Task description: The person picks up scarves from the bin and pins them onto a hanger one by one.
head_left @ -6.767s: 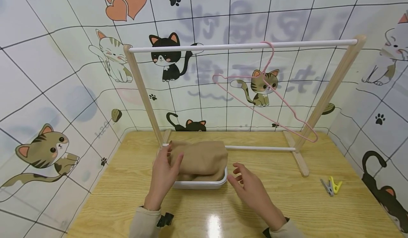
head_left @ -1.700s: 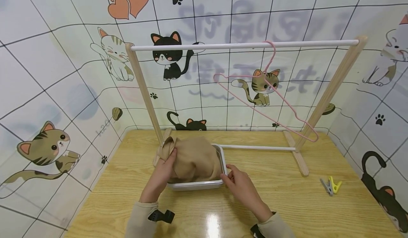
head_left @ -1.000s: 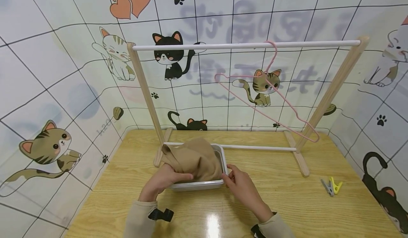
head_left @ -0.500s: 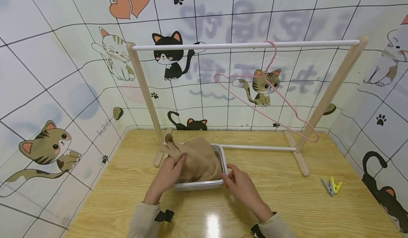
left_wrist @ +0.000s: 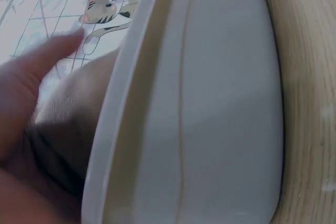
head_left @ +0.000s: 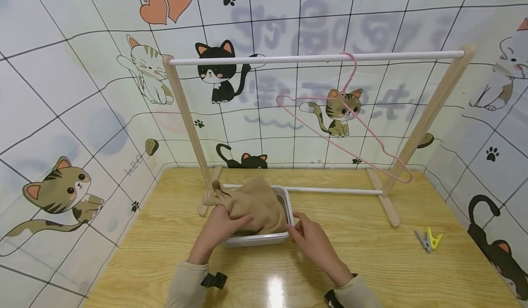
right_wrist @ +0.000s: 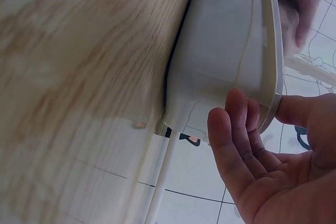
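Observation:
A folded tan cloth [head_left: 260, 207] lies heaped in a white plastic tub [head_left: 257, 240], with a bunched fold standing up at its left. My left hand [head_left: 218, 230] is at the cloth's near left side. Its thumb is straight and spread away from the fingers, which are partly hidden in the folds. In the left wrist view that thumb [left_wrist: 65, 45] stands apart from the cloth [left_wrist: 79, 98], above the tub's rim. My right hand [head_left: 311, 237] holds the tub's right side. In the right wrist view its thumb [right_wrist: 296, 109] presses the rim while the fingers curl beneath.
Behind the tub stands a rack with wooden legs [head_left: 429, 115] and a white top rail [head_left: 288, 59]. A pink hanger [head_left: 348, 150] hangs from that rail, tilted. Grey and yellow clips [head_left: 429, 240] lie at the right of the wooden table [head_left: 350, 280]. Cat-printed sheeting surrounds it.
Since half a second ago, my left thumb has come away from the cloth fold it pinched, and the raised fold has sunk. The right hand, at first apart from the tub, keeps hold of its rim.

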The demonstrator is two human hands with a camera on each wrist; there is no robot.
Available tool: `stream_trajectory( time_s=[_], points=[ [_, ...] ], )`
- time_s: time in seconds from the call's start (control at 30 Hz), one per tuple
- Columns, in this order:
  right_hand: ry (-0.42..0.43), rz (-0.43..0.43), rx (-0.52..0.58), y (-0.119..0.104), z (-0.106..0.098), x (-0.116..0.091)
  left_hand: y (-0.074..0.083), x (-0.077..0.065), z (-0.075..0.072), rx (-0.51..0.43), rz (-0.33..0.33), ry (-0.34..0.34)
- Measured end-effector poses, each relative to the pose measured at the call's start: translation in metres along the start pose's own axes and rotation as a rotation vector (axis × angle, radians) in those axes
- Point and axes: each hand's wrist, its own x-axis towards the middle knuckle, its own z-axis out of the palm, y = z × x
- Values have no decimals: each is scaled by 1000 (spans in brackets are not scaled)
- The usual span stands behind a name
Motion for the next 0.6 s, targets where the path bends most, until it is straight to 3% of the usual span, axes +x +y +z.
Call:
stream_trajectory(
  time_s=[0.2, 0.37, 0.6],
  points=[
    [-8, 8, -2, 1, 0, 0, -3, 1, 8, -15, 64, 53],
    [-24, 39, 25, 2, 2, 1, -6, 0, 9, -19, 65, 58],
    [-152, 112, 369, 8, 1, 0, -5, 1, 8, -51, 47, 41]
  ],
)
